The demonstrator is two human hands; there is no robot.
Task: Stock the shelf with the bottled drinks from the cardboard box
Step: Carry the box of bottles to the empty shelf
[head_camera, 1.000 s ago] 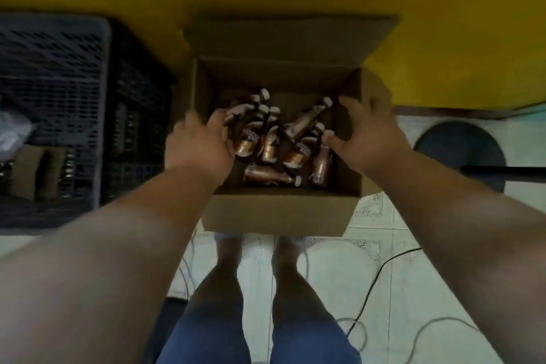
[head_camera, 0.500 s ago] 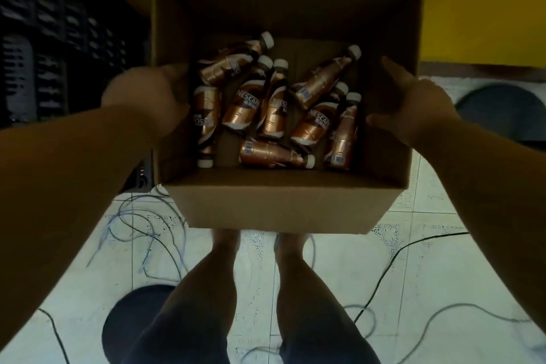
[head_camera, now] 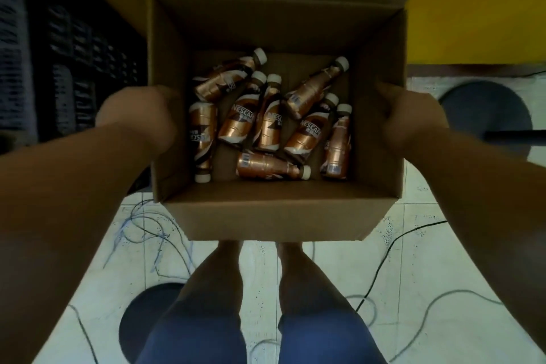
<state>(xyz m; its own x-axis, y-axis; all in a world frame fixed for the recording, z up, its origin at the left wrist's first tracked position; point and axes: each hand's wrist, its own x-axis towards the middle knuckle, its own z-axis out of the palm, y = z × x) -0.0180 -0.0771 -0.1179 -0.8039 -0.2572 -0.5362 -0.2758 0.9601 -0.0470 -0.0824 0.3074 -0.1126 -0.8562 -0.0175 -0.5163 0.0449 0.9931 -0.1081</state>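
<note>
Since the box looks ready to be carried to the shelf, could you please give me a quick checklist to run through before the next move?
1. Left hand gripping the cardboard box at its left wall: ok.
2. Right hand gripping the right wall: ok.
3. Box held level: ok, the rim looks roughly even.
4. Bottles secure: ok; all lie loose on the bottom, well below the rim, white caps on.
5. Floor clear: not ok; cables trail across the tiles near the feet.
6. Shelf ready: cannot tell, no shelf space in view.
</note>
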